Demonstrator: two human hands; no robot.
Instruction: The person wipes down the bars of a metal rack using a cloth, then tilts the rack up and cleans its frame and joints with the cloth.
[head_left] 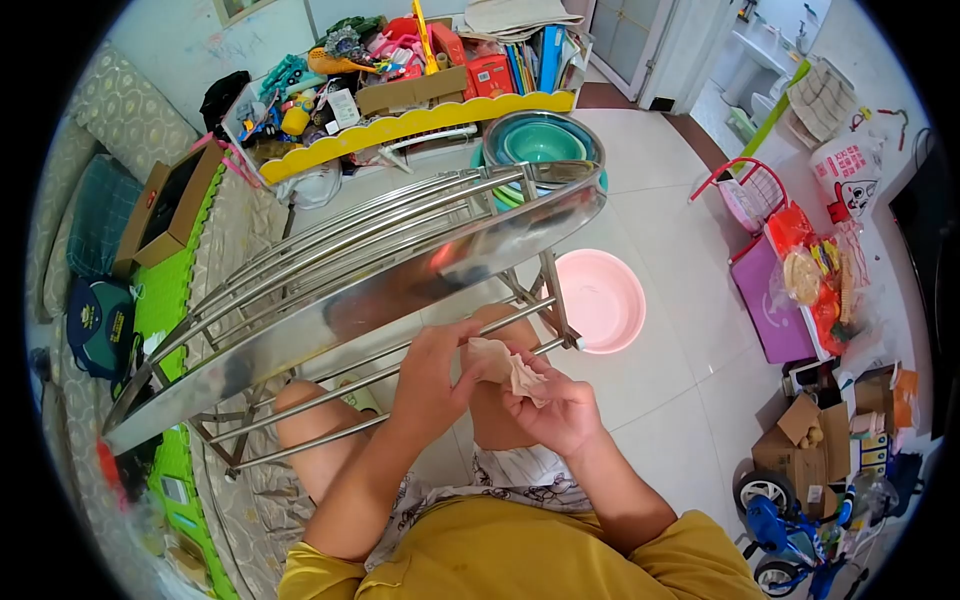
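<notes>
Room with pale tiled floor [655, 420], one metal rack [350, 290] slanting across the front of the person; use rack as landmark. Crumpled pale cloth or tissue [508, 368], one piece, just beside the rack's near lower bars, between both hands. Right hand [557, 410]: palm turned up, fingers curled, pinching the cloth's right end. Left hand [435, 375]: back up, thumb and fingers bent around the cloth's left end; exact grip hard to tell. Both forearms reach forward from the body, left one close to the rack bars.

Hidden: cloth parts under the fingers, legs partly behind the rack bars. Rack's near-left end blurred.

Counts: two hands, two knees, one pink basin [600, 302] on the floor just right of the rack. Stacked basins [543, 145] behind the rack's far end, several, exact number unclear. One yellow-edged toy shelf [420, 124] beyond the rack. Well right of the rack: one purple bin [768, 300], one blue bike [790, 530] with two wheels visible, cut off by the dark view edge.
</notes>
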